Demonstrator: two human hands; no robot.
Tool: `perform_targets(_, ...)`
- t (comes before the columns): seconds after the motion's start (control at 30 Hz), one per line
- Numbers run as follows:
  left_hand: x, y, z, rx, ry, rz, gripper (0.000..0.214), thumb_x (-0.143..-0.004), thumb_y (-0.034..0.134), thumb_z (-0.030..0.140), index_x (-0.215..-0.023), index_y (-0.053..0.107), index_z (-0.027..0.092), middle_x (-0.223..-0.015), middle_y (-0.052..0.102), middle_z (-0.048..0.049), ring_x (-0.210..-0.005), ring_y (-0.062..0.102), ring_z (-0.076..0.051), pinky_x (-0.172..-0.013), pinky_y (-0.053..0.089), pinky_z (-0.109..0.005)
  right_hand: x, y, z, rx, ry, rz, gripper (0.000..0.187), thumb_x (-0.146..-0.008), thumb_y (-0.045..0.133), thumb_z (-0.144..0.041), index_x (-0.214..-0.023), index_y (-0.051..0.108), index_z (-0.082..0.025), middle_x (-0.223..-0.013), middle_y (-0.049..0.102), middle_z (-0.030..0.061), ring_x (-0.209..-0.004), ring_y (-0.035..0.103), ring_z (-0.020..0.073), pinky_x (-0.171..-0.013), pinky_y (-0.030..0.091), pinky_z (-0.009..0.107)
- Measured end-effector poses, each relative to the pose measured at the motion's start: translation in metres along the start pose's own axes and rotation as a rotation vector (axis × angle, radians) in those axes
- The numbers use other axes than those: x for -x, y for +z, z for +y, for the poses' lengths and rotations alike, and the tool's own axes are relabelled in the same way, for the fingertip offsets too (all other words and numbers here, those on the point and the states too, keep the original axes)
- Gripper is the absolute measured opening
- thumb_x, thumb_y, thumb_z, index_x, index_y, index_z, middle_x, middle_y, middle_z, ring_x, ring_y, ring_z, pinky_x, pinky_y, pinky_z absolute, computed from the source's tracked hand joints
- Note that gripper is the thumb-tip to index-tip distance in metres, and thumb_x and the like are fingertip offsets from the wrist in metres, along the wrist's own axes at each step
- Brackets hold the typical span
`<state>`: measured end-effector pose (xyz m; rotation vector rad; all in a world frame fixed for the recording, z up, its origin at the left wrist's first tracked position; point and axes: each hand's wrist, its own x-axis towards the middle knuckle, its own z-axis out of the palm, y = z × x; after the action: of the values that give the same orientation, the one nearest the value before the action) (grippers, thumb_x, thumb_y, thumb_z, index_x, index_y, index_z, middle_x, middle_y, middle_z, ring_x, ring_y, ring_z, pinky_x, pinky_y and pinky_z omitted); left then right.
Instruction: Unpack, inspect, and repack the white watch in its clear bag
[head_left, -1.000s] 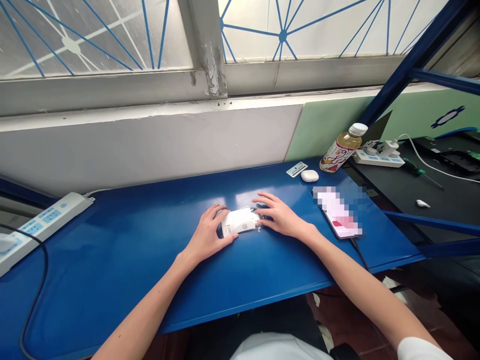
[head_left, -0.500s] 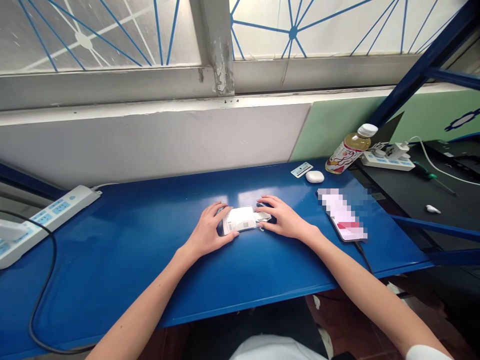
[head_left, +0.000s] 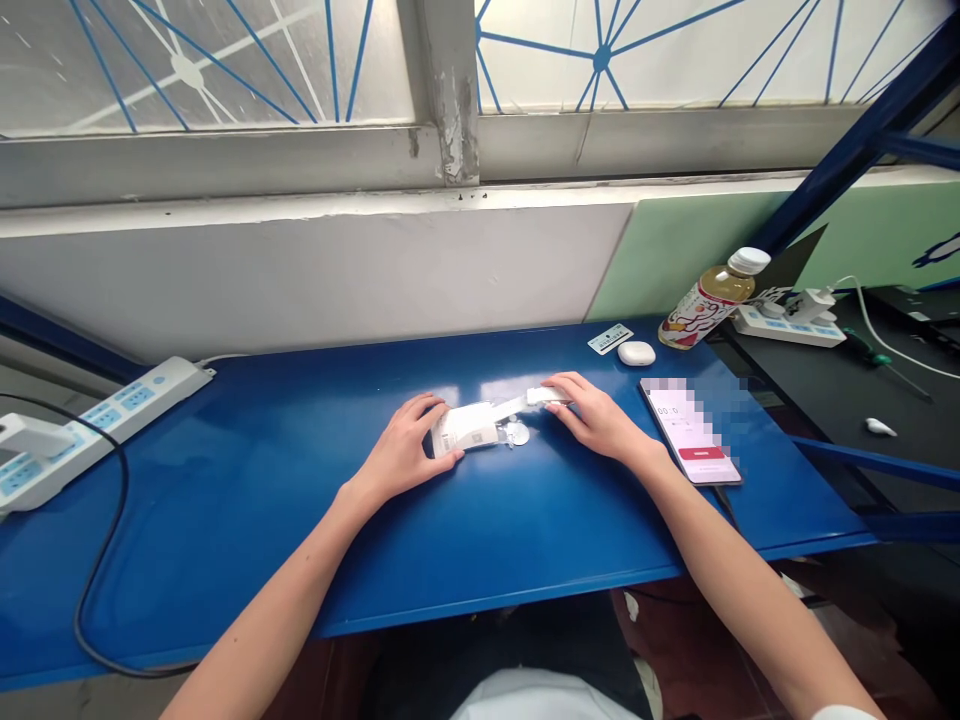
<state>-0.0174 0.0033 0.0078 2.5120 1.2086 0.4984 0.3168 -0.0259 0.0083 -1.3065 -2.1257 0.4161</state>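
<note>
A small white packet (head_left: pixel 469 430) with printed labels lies on the blue table (head_left: pixel 300 480) in front of me. My left hand (head_left: pixel 401 452) is closed around the packet's left end and pins it to the table. My right hand (head_left: pixel 596 415) pinches a thin white strip (head_left: pixel 525 403) that runs from the packet up to its fingertips. A small round silvery disc (head_left: pixel 516 434) lies on the table just right of the packet, between my two hands.
A phone (head_left: pixel 694 432) lies right of my right hand. A white earbud case (head_left: pixel 636 352), a small card (head_left: pixel 610 338) and a drink bottle (head_left: pixel 705 300) stand at the back right. A white power strip (head_left: pixel 97 420) with a black cable (head_left: pixel 97 570) sits at left.
My right hand has moved right and away from the packet, drawing a white strip out of it. The round disc now shows on the table. My left hand keeps its hold.
</note>
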Motion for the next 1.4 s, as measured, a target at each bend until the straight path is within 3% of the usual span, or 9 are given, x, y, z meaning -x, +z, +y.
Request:
perform_targets(0.23,0.001,0.001,-0.003,-0.002,-0.016,-0.049,0.067,-0.084,0.065,0.055,-0.139,0.053,0.019,-0.142,0.052,-0.0158,-0.143,0.034,-0.04,-0.113,0.035,-0.056,-0.001,-0.004,0.002,-0.168,0.073,0.448,0.028,-0.094,0.057,-0.047,-0.105,0.061,-0.022,-0.098,0.068,0.0071,-0.091,0.065,0.024,-0.082,0.052,0.037)
perform_targets(0.4,-0.002,0.007,0.007,0.04,-0.033,-0.085,0.077,-0.082,0.066,0.059,-0.145,0.047,0.02,-0.148,0.047,-0.0167,-0.146,0.028,-0.042,-0.117,0.024,-0.062,-0.004,0.002,0.002,-0.563,0.228,0.574,0.034,-0.091,0.059,-0.054,-0.084,0.059,-0.022,-0.07,0.06,-0.0006,-0.064,0.059,0.0164,-0.066,0.048,0.03)
perform_targets(0.53,-0.01,0.001,0.024,0.167,-0.065,0.002,0.072,-0.088,0.061,0.055,-0.148,0.04,0.022,-0.152,0.042,-0.0143,-0.143,0.036,-0.035,-0.115,0.035,-0.052,-0.009,0.013,0.006,-0.807,0.302,0.547,0.041,-0.087,0.061,-0.06,-0.075,0.056,-0.021,-0.062,0.055,-0.0025,-0.055,0.053,0.0135,-0.058,0.045,0.027)
perform_targets(0.73,-0.025,0.004,0.055,0.288,0.081,0.202,0.041,-0.092,0.058,0.038,-0.129,0.058,0.021,-0.136,0.059,-0.0115,-0.131,0.052,-0.029,-0.111,0.042,-0.047,-0.011,0.019,0.002,-0.993,0.414,0.428,0.045,-0.076,0.072,-0.063,-0.073,0.056,-0.021,-0.06,0.049,-0.0046,-0.051,0.047,0.0114,-0.052,0.043,0.025)
perform_targets(0.97,-0.012,0.016,0.063,0.347,0.099,0.331,0.033,-0.09,0.058,0.034,-0.121,0.062,0.021,-0.125,0.066,-0.0101,-0.121,0.06,-0.027,-0.104,0.048,-0.046,-0.013,0.021,-0.019,-1.066,0.4,0.312,0.049,-0.069,0.076,-0.067,-0.073,0.061,-0.02,-0.063,0.054,-0.0027,-0.056,0.049,0.0135,-0.057,0.046,0.029)
perform_targets(1.07,-0.008,0.018,0.066,0.438,0.121,0.313,0.033,-0.091,0.058,0.033,-0.121,0.062,0.02,-0.125,0.067,-0.0108,-0.12,0.061,-0.028,-0.103,0.048,-0.044,-0.024,0.028,-0.04,-1.111,0.371,0.294,0.046,-0.07,0.077,-0.062,-0.072,0.067,-0.018,-0.065,0.059,0.0,-0.057,0.051,0.013,-0.058,0.043,0.028)
perform_targets(1.17,-0.005,0.02,0.073,0.602,0.079,0.227,0.026,-0.093,0.057,0.035,-0.111,0.067,0.02,-0.113,0.073,-0.0097,-0.107,0.068,-0.027,-0.096,0.052,-0.042,-0.039,0.037,-0.06,-1.156,0.373,0.246,0.042,-0.073,0.077,-0.058,-0.072,0.07,-0.016,-0.061,0.059,-0.0006,-0.053,0.05,0.011,-0.054,0.04,0.025)
perform_targets(1.27,-0.002,0.021,0.082,0.908,-0.043,0.062,0.032,-0.097,0.053,0.042,-0.11,0.067,0.017,-0.097,0.076,-0.0099,-0.083,0.075,-0.025,-0.08,0.058,-0.039,-0.05,0.048,-0.072,-1.21,0.43,0.232,0.044,-0.076,0.073,-0.061,-0.073,0.07,-0.017,-0.053,0.051,-0.0037,-0.046,0.041,0.0087,-0.046,0.033,0.023)
perform_targets(1.4,0.0,0.019,0.093,1.25,-0.231,-0.023,0.047,-0.089,0.062,0.056,-0.107,0.066,0.012,-0.085,0.075,-0.0112,-0.066,0.074,-0.023,-0.065,0.06,-0.035,-0.051,0.058,-0.074,-1.286,0.474,0.188,0.046,-0.078,0.069,-0.064,-0.076,0.068,-0.018,-0.054,0.053,-0.003,-0.046,0.044,0.0096,-0.044,0.034,0.023)
